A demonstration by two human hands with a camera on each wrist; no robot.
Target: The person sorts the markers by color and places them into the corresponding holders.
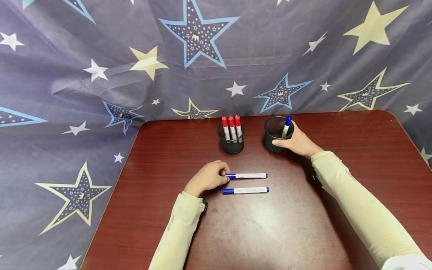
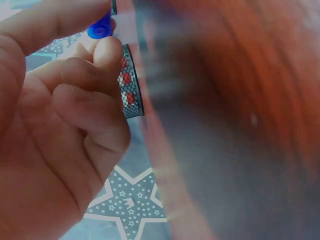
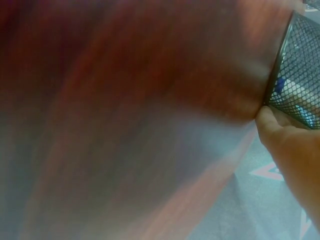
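Note:
My left hand (image 1: pixel 210 177) pinches the capped end of a blue marker (image 1: pixel 250 175) between thumb and fingers; in the left wrist view the blue cap (image 2: pixel 100 28) shows at the fingertips. Just nearer to me, a second blue marker (image 1: pixel 249 190) lies on the table, roughly parallel to the first. At the back right, my right hand (image 1: pixel 300 141) grips a black mesh pen cup (image 1: pixel 272 144) by its right side, thumb on the front. One blue marker (image 1: pixel 286 126) leans upright inside that cup. The right wrist view shows the mesh wall (image 3: pixel 300 60) above the thumb.
Left of the gripped cup stands another black mesh cup (image 1: pixel 232 147) with three red-capped markers (image 1: pixel 233 129) upright in it. Behind the dark red wooden table (image 1: pixel 162 150) hangs a grey cloth with stars (image 1: pixel 209 90), close to its back edge.

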